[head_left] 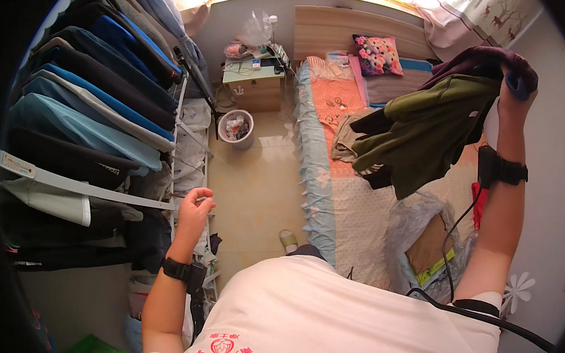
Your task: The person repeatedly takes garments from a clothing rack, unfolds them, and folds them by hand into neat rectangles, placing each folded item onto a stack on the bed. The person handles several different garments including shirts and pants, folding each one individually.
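My right hand point(517, 87) is raised over the bed, closed on bunched cloth. From it hang an olive-green jacket point(428, 127) and a dark purple garment point(467, 65), spread out to the left. Part of that hand's grip is hidden by the fabric. My left hand point(196, 205) hovers beside the clothes rack, its fingers loosely bent and apart with nothing visible in them. Close to it ends a pale flat bar point(107, 193) that crosses in front of the hanging clothes point(105, 110). Under the jacket, a beige garment point(345, 138) and dark cloth show on the bed.
The bed point(364, 214) takes up the right side, with a floral cushion point(377, 55) at its head. A clear plastic bag point(408, 229) lies on it near my body. Beyond the tiled floor point(263, 175) stand a waste bin point(236, 130) and a cluttered bedside cabinet point(255, 91).
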A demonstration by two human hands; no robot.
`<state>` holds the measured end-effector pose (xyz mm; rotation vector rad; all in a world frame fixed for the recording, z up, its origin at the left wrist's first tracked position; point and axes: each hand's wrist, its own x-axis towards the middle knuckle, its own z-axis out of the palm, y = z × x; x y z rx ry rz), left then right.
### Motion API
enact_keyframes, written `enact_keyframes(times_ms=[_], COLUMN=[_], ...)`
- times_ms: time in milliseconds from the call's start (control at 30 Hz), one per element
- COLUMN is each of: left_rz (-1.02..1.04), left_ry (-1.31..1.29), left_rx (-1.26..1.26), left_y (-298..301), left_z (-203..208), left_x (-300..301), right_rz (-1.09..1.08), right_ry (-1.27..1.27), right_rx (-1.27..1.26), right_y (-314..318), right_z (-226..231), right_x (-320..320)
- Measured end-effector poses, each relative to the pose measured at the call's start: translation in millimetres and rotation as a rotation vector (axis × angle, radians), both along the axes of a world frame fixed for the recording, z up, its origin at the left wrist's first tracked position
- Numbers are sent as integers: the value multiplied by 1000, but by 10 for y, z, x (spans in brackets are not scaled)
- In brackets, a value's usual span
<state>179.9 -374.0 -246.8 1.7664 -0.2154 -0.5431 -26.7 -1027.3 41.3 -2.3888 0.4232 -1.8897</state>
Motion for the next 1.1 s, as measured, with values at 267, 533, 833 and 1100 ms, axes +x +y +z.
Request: enact_keyframes(times_ms=[267, 533, 833, 1100], left_rz=[18, -9, 335, 491], left_ry=[209, 324, 469, 329], left_rx=[150, 411, 511, 585], left_y=[225, 1056, 2406, 3718], left_z=[-488, -1096, -1568, -2465], left_x=[-78, -564, -1072, -902], right_rz=[-169, -230, -310, 623], right_ry=[89, 652, 1567, 1711], right_rx=[-14, 433, 1110, 598], right_y=[-1339, -1675, -570, 2967], right_z=[-645, -2780, -4742, -4814], right_x=[43, 288, -65, 962])
